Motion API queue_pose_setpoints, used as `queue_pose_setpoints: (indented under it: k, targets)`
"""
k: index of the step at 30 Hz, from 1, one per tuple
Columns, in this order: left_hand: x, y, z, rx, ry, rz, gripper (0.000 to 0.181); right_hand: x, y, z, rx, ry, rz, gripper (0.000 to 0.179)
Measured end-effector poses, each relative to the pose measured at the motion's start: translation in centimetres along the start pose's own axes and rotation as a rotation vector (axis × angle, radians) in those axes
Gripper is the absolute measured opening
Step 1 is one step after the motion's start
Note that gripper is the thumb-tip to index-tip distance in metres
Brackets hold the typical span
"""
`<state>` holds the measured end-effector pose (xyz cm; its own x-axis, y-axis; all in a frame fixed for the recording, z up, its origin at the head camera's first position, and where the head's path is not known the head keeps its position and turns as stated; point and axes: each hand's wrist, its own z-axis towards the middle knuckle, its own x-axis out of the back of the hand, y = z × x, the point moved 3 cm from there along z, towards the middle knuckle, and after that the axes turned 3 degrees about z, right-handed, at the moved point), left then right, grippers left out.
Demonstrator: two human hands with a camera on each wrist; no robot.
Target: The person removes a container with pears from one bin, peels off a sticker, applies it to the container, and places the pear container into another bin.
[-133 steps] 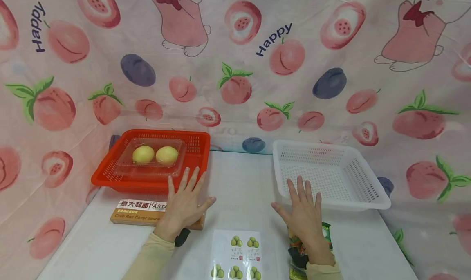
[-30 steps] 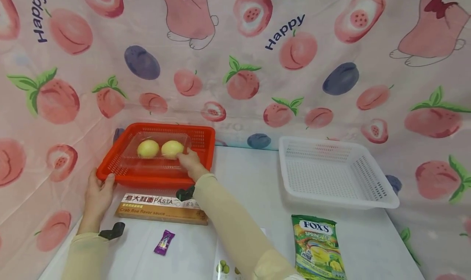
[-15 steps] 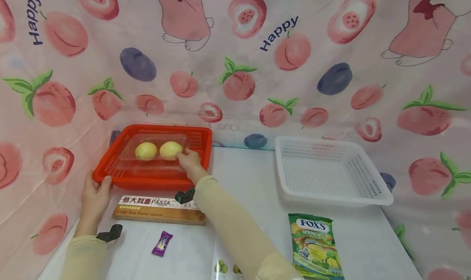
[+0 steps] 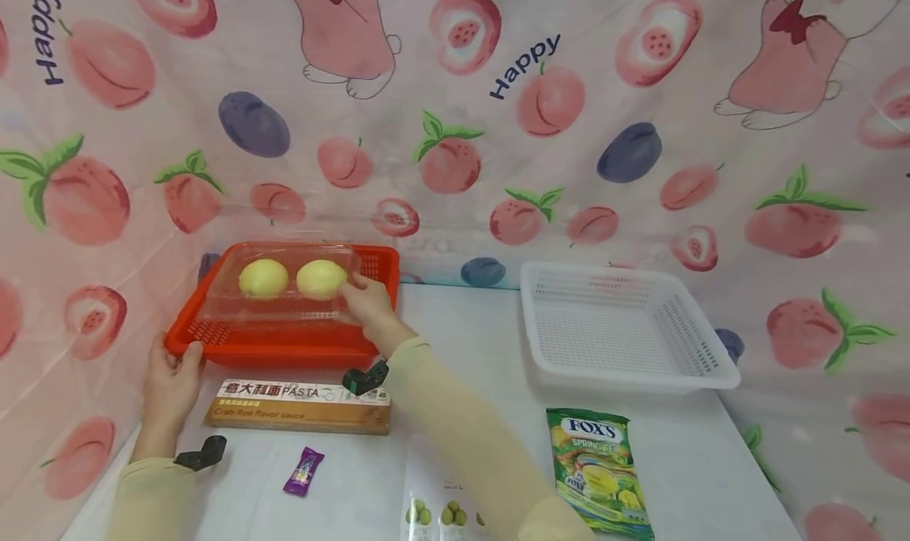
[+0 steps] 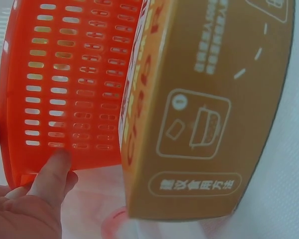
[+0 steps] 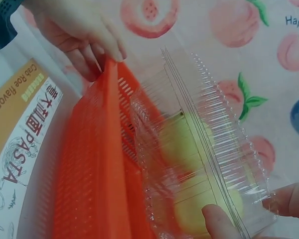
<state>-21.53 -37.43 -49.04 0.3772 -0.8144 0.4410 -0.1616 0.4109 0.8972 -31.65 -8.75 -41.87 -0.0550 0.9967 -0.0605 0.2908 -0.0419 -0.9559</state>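
My left hand (image 4: 169,385) grips the front left corner of a red perforated basket (image 4: 284,355), its thumb on the outer wall in the left wrist view. A clear plastic clamshell box (image 4: 273,310) with two yellow-green fruits (image 4: 321,279) inside is tilted over the basket. At the box's right end, my right hand (image 4: 373,310) pinches it, the thumb (image 6: 219,223) on one side and fingers on the other in the right wrist view. In front of the basket lies a pasta box (image 4: 298,415), close to my left hand.
A white perforated basket (image 4: 633,379) stands at the right. Before it lies a green Fox's candy bag (image 4: 599,470). A small purple wrapped candy (image 4: 304,471) and a sheet with fruit pictures (image 4: 430,494) are near the front. Patterned cloth (image 4: 455,75) hangs behind.
Both hands, open over the table at first, went to the red basket and the clamshell box. In the last half second the box has risen and tilted in my right hand; my left hand keeps its grip.
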Motion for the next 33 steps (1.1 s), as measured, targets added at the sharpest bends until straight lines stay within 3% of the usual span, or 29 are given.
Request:
queue_pose_setpoints:
  k: [7,18,33]
  targets:
    - [-0.3,-0.1,-0.1,0.0,-0.02,-0.017,0.077,2.4,-2.1,-1.1,0.034,-0.084,0.083,0.053]
    - [-0.1,0.0,-0.1,-0.022,-0.003,0.023,0.077,8.8,-5.4,-3.5,0.059,-0.142,0.115,0.056]
    - [-0.3,-0.4,0.1,-0.013,0.0,0.014,0.075,19.8,-4.6,-6.7,0.071,-0.053,0.108,0.062]
